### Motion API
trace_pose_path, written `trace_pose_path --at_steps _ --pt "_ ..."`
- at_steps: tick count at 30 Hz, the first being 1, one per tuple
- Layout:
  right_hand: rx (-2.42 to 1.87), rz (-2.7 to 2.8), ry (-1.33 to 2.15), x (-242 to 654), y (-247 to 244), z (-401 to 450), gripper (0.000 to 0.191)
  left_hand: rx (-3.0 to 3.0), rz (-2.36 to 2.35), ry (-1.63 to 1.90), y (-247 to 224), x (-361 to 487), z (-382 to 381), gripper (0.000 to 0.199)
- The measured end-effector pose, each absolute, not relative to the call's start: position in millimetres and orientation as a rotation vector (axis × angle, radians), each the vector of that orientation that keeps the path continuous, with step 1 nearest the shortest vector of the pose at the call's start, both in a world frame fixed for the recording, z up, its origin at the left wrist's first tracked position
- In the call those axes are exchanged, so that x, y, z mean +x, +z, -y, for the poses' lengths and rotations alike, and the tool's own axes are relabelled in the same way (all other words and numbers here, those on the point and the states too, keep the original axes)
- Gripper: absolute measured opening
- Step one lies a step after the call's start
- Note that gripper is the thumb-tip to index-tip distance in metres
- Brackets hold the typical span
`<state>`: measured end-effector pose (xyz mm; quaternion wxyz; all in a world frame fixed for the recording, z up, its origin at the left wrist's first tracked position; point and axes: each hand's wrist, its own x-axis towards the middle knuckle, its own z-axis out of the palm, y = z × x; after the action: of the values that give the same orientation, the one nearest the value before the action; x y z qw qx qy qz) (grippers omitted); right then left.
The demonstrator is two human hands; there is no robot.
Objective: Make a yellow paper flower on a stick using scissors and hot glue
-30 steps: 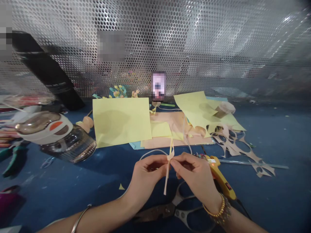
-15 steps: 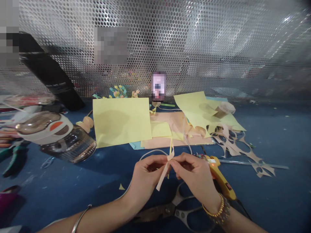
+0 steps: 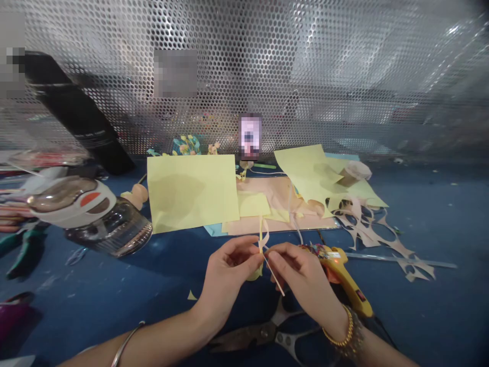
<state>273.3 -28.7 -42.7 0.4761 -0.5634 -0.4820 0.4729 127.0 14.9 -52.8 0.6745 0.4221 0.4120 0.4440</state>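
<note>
Before me, my left hand [image 3: 229, 275] pinches a thin yellow stem-like piece [image 3: 261, 227]. A pale pink paper strip [image 3: 275, 279] loops across that piece, its tail hanging down to the right. Fingertips of my right hand [image 3: 303, 280] are closed on the strip, almost touching the left ones. Below the left fingers a yellow paper part [image 3: 255, 275] shows, mostly hidden. Large scissors [image 3: 263, 334] lie under the hands. Right of my right hand rests a yellow glue gun [image 3: 353, 290], a clear glue stick [image 3: 401, 260] reaching out behind it.
Yellow paper sheets [image 3: 193, 191] and a peach sheet [image 3: 282, 224] lie ahead. Paper offcuts [image 3: 367, 229] are at the right. A tipped clear jar [image 3: 110, 229] and green-handled pliers [image 3: 25, 250] sit left. A phone [image 3: 250, 135] stands against the perforated metal panel [image 3: 244, 61].
The paper strip's tail has swung from lower left to lower right and now shows edge-on. Both hands have shifted slightly left, and the yellow part below the fingers shows more.
</note>
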Motion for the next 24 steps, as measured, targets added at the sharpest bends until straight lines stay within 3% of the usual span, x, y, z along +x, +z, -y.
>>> trace_pose_path --at_steps 9,18,24 --pt "-1.281 1.118 1.378 270.7 -47.0 30.0 0.014 0.826 -0.868 1.037 -47.3 127.4 -13.7 0.026" --pt "-1.385 1.098 1.208 276.4 -45.1 26.1 0.017 0.843 -0.896 1.080 -47.1 125.9 -17.4 0.019" --pt "-1.482 1.077 1.078 278.3 -40.4 24.0 0.018 1.174 -0.979 1.204 -48.7 121.3 -15.5 0.011"
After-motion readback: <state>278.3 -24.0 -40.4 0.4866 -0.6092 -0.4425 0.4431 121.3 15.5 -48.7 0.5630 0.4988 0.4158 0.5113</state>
